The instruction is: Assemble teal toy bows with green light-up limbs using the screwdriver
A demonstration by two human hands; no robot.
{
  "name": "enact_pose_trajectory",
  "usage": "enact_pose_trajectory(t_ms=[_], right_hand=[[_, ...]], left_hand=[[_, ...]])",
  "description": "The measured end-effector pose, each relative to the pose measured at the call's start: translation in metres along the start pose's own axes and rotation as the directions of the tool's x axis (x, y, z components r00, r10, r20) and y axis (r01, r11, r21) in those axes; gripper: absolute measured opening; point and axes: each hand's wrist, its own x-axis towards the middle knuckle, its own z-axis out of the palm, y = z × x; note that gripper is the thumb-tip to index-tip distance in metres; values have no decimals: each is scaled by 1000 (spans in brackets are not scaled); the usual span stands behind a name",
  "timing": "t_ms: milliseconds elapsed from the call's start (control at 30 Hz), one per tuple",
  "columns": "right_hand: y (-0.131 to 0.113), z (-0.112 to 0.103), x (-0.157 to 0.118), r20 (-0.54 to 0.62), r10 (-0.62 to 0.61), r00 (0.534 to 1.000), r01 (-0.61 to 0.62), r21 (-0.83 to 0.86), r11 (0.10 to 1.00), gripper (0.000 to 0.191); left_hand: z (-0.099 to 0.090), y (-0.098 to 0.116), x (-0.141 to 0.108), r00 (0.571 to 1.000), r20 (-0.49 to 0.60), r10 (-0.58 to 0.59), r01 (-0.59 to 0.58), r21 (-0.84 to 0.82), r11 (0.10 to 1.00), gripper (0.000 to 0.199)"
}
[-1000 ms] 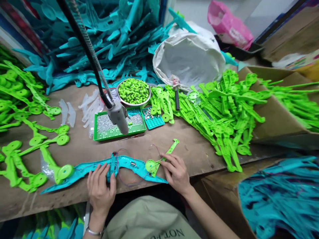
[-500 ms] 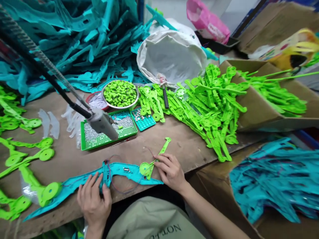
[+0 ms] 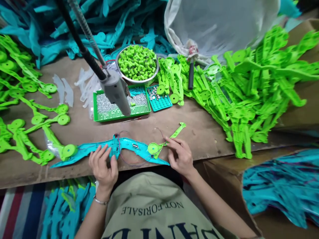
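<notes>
A long blue bow-shaped plastic part (image 3: 136, 146) lies near the table's front edge, with thin wires looping from its middle. My left hand (image 3: 103, 166) rests at its centre-left, fingertips on the blue plastic and thumb apart. Over the blue part's right end sits a green piece with a round disc (image 3: 153, 148) and an arm pointing up and right. My right hand (image 3: 180, 154) is beside that arm, index fingertip touching it near a thin wire, with a gap between finger and thumb. Another green disc piece (image 3: 69, 151) overlaps the blue part's left end.
A grey electric screwdriver (image 3: 117, 93) hangs over a green tray of screws (image 3: 119, 117). Behind are a bowl of green pieces (image 3: 137, 63), a blue tray (image 3: 159, 103) and a white sack (image 3: 171, 36). Green parts (image 3: 249, 86) pile up right; a box of blue parts (image 3: 281, 186) stands below.
The view has tilted down and come closer, so more of the shirt and the floor area shows. My right index finger and thumb look farther apart; my left hand remains on the blue part.
</notes>
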Motion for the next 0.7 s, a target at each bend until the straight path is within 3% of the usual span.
enact_pose_trajectory(t_ms=[67,133,200,333,467,600,700], right_hand=[[1,0,-1,-25,18,1000,-17,19,1000,40],[1,-1,-2,-30,43,999,-42,33,999,38],[1,-3,-2,-9,87,996,-86,72,994,36],[0,-14,10,93,283,955,-298,265,917,25],[6,-19,38,239,471,849,-528,397,751,16],[14,-10,66,411,464,784,-617,434,657,28],[17,-6,74,482,426,765,-624,392,676,41]], left_hand=[[-3,20,12,999,36,10,-7,-75,997,28],[-1,47,25,987,144,65,-42,-158,987,21],[7,75,36,944,291,154,-78,-257,963,15],[30,114,46,855,439,277,-137,-323,936,10],[49,126,46,803,552,226,-111,-233,966,9],[60,125,45,775,596,211,-96,-218,971,12],[64,124,43,772,601,207,-84,-226,970,17]])
